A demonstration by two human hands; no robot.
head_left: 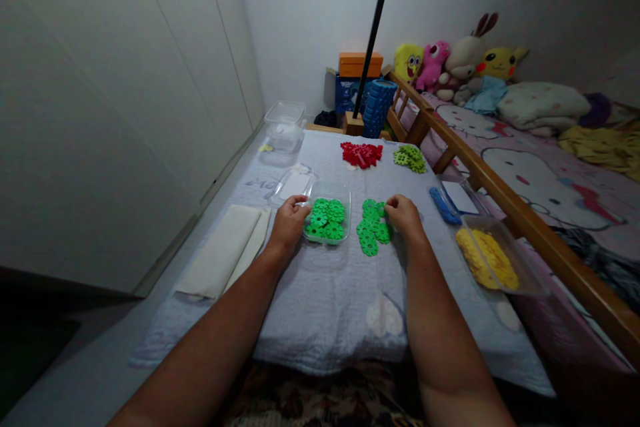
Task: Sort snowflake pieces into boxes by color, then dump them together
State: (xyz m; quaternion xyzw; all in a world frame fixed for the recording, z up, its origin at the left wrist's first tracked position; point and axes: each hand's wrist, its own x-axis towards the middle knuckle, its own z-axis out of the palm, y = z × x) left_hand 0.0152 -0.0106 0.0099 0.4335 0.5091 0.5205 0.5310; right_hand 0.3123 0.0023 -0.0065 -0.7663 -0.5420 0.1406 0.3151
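Observation:
A clear plastic container [347, 213] holding several bright green snowflake discs [327, 217] stands on the cloth-covered table. My left hand [290, 223] grips its left rim between thumb and fingers. To the right of the container lies a loose, overlapping group of green snowflake discs [369, 230]. At the upper right of that group, my right hand [406, 215] is closed in a pinch on the edge of one green snowflake disc [381, 209]. Its fingertips partly cover that disc. Behind the container rests a clear lid [295, 183] with a white label.
Farther back are red pieces [361, 155] and olive-green pieces [410, 158]. Stacked clear containers [285, 127] stand at the back left. Folded cream cloth [220, 253] lies left. A container of yellow pieces [487, 259] and blue pieces [444, 205] sit right, beside a wooden bed rail [530, 233].

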